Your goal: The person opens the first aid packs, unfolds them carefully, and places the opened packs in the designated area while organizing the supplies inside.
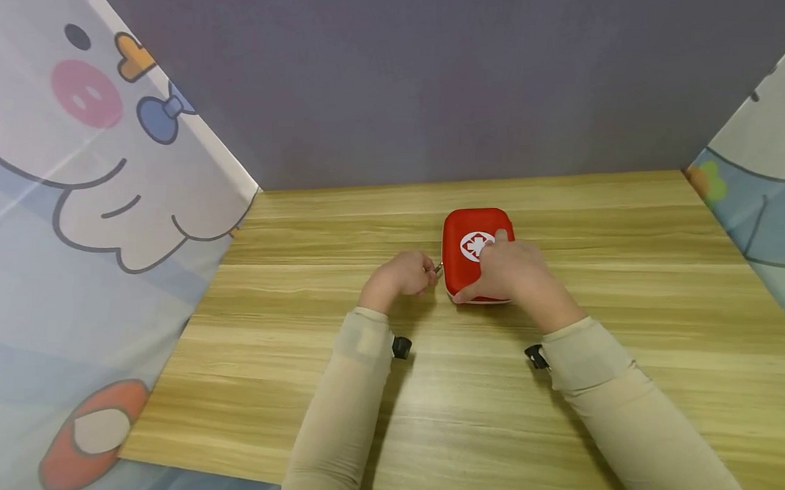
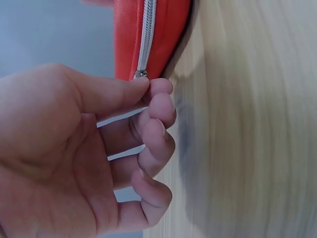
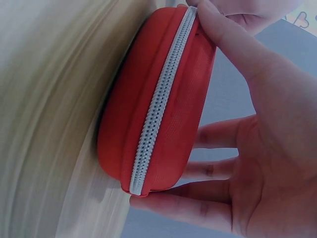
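Red case (image 1: 464,275) bears a white-cross emblem (image 1: 475,245).

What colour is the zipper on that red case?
The zipper is whitish-grey; it shows best in the right wrist view.

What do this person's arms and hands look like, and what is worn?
Long beige sleeves, with a beige band near each wrist. A small black piece sticks out beside each band. The left hand and right hand wear no gloves.

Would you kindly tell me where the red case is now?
In the head view, the red case sits right of centre on the table, under the right hand.
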`<state>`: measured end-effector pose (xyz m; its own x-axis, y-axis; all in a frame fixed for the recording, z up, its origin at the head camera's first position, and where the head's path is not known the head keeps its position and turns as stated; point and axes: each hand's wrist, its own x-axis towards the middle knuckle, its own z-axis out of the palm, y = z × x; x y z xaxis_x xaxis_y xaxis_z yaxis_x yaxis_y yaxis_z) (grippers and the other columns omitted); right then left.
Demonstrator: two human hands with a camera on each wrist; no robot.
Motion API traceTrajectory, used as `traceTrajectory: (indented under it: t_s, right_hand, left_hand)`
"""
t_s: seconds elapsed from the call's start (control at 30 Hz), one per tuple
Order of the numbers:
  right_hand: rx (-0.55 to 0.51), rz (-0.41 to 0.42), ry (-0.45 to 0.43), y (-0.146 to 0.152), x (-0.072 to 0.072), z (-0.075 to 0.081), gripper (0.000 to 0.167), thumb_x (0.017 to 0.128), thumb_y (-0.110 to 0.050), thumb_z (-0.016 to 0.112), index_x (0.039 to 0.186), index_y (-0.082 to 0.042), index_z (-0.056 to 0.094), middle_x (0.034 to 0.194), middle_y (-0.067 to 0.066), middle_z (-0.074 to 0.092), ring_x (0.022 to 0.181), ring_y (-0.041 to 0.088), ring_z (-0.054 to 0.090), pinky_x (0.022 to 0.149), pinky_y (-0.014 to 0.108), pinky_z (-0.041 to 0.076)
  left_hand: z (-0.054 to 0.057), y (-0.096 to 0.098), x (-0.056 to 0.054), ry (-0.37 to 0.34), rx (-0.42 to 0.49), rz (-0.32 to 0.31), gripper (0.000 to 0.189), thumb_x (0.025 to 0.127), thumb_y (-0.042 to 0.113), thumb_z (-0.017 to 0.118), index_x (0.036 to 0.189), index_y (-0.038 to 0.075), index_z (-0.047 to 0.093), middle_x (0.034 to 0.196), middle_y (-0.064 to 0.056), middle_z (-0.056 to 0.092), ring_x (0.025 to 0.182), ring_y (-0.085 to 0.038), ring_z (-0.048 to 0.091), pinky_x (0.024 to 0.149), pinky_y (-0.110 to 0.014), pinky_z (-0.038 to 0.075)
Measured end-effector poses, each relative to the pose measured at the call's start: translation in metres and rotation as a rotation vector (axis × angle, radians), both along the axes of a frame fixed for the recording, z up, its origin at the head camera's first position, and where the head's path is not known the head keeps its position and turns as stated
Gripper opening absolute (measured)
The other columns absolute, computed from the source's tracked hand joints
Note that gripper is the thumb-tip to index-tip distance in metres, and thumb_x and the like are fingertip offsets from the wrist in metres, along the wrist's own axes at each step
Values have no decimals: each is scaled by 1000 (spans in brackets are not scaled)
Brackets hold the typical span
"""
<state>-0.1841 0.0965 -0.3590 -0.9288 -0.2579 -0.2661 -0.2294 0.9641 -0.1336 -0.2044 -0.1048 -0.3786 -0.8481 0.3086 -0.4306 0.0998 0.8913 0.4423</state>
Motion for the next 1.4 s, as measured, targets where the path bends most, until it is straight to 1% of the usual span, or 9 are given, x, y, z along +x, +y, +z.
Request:
traceTrajectory:
  t_s: [0.1, 0.27, 0.47, 0.6, 0.7, 0.83, 0.97, 1.17, 1.4]
  right_hand:
    - [-4, -4, 2, -1, 0, -1, 93, 73, -79, 77, 126, -3, 73, 160, 38, 39, 104, 46, 67, 89, 57, 57]
    - [-13, -11, 15, 0, 1, -2, 99, 73, -79, 78, 128, 2, 70, 159, 38, 41, 104, 46, 66, 90, 56, 56]
    - [-23, -2, 23, 1, 2, -2, 94, 73, -79, 79, 122, 1, 73, 154, 37, 45, 97, 43, 66, 86, 55, 57]
    - [-18, -3, 25, 2, 2, -1, 92, 73, -79, 79, 119, 1, 75, 155, 37, 44, 93, 42, 66, 83, 53, 57]
    - [-14, -4, 20, 1, 2, 0, 92, 73, -79, 78, 119, 0, 75, 157, 38, 43, 94, 43, 67, 83, 54, 57]
    - [-8, -10, 9, 0, 2, 1, 93, 73, -80, 77, 122, 0, 75, 160, 39, 40, 95, 45, 68, 84, 55, 57]
    - [-6, -13, 6, 0, 2, 0, 97, 73, -80, 77, 126, 1, 73, 162, 39, 37, 95, 46, 68, 85, 55, 57]
    - [-1, -5, -4, 1, 0, -2, 99, 74, -81, 76, 129, 1, 72, 163, 41, 34, 102, 49, 68, 88, 57, 57]
    - [15, 2, -7, 0, -1, -3, 99, 74, -82, 75, 130, 0, 72, 163, 40, 34, 103, 48, 68, 87, 55, 57]
  left_hand:
    - [-1, 1, 1, -6, 0, 12, 19, 105, 8, 53, 101, 7, 72, 67, 0, 62, 62, -12, 51, 61, -22, 39]
    - [-3, 1, 3, 0, 27, 17, 20, 104, 9, 53, 101, 7, 72, 62, 3, 60, 61, -11, 50, 61, -22, 39]
    - [-7, 1, 10, 18, 49, 33, 21, 104, 8, 51, 95, 5, 70, 62, 2, 60, 60, -11, 48, 60, -22, 37]
    - [-7, 2, 13, 13, 60, 53, 22, 105, 9, 51, 97, 5, 71, 64, -1, 63, 59, -11, 48, 61, -22, 37]
    - [-6, 3, 15, 11, 69, 76, 22, 105, 9, 51, 98, 5, 71, 64, -2, 64, 60, -12, 48, 61, -22, 37]
    - [-4, 3, 18, 12, 65, 89, 24, 106, 11, 50, 89, 7, 66, 63, -1, 63, 60, -12, 48, 60, -23, 36]
    - [-4, 4, 21, 30, 64, 83, 28, 106, 12, 50, 80, 11, 59, 62, -1, 62, 60, -13, 48, 61, -24, 36]
    - [-6, 4, 25, 46, 77, 80, 26, 106, 12, 50, 83, 10, 63, 60, -1, 62, 60, -14, 48, 60, -24, 35]
    - [-7, 3, 27, 51, 64, 83, 27, 107, 14, 50, 88, 9, 68, 60, -1, 62, 62, -15, 50, 62, -25, 36]
